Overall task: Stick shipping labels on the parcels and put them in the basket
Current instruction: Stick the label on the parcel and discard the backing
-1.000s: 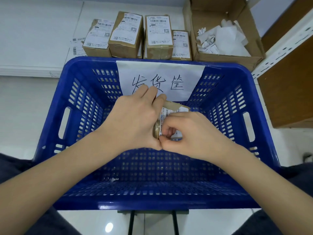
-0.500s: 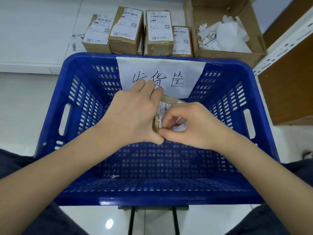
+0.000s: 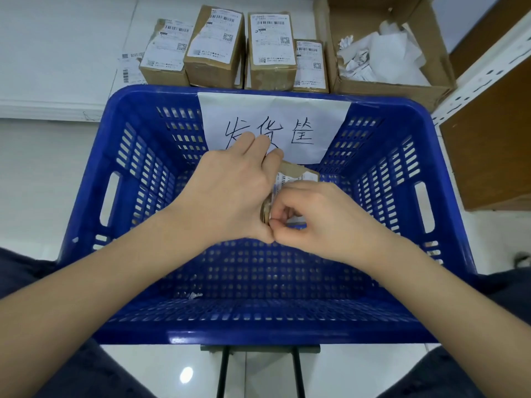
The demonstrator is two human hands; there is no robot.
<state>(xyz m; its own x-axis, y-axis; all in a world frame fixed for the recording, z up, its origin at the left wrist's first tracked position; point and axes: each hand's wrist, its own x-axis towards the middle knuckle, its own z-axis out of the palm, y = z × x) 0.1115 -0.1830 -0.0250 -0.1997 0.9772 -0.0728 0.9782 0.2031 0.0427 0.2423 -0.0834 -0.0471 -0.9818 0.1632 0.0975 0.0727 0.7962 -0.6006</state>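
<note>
**Small parcel held over the blue basket**

A glossy white tiled floor (image 3: 43, 173) is seen beneath everything, with a brown wooden panel (image 3: 488, 145) and a white perforated metal shelf upright (image 3: 482, 61) at the right. A blue perforated plastic basket (image 3: 120, 214) with slotted walls and handle cut-outs is set in the middle; a white paper sheet with handwritten characters (image 3: 275, 122) is fixed to its far wall. Behind the basket, four brown cardboard parcels with white printed labels (image 3: 215, 44) are stood in a row on the floor, just beside an open cardboard box of crumpled white paper (image 3: 382, 56). Loose white label sheets (image 3: 129, 67) lie at the row's left end.

Above the basket's interior, a small brown cardboard parcel (image 3: 293, 173) bearing a white shipping label (image 3: 283, 180) is held. It is gripped by the left hand (image 3: 230, 196), fingers curled round its side. The right hand (image 3: 319, 216) is curled at the label's near edge, fingertips pinched on it.
</note>
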